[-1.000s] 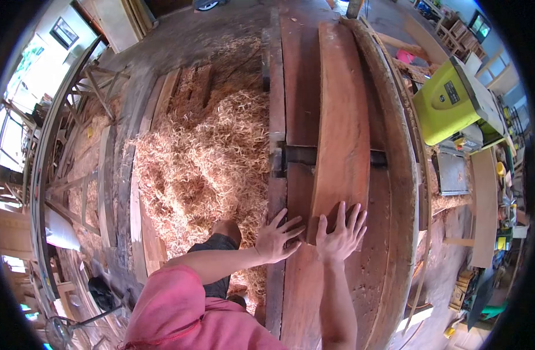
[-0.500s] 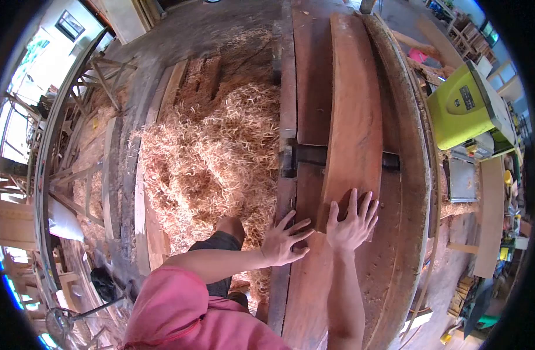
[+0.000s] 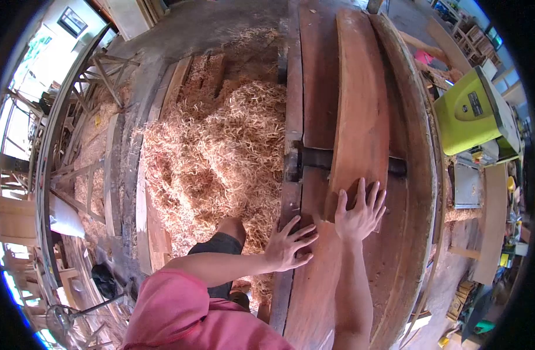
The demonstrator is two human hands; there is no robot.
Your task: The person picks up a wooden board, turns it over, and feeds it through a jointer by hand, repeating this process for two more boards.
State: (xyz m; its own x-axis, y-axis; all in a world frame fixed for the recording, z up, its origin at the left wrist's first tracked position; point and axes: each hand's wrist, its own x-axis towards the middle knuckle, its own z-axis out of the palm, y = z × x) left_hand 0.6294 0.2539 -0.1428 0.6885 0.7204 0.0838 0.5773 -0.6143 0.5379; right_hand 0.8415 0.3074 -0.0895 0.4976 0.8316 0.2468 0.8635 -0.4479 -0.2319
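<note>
A long reddish-brown wooden board point(image 3: 361, 111) lies lengthwise on a planing machine's dark table point(image 3: 320, 70), across a dark slot with a black cutter roller point(image 3: 318, 158). My right hand point(image 3: 359, 213) rests on the board's near end, fingers spread and stretched forward. Lower and to the left, my left hand point(image 3: 289, 245) is open with its fingers apart, over the table's left edge. It holds nothing, and its fingertips point toward the board's near end without reaching it.
Curly wood shavings point(image 3: 221, 146) are heaped on the floor left of the machine, by my leg. A thick wooden rail point(image 3: 416, 116) runs along the right side. Beyond it stands a lime-green machine point(image 3: 469, 111). A wooden rack point(image 3: 43, 175) stands at far left.
The board and my right hand have slid a little forward along the table, past the roller. My left hand stays at about the same spot on the table's edge.
</note>
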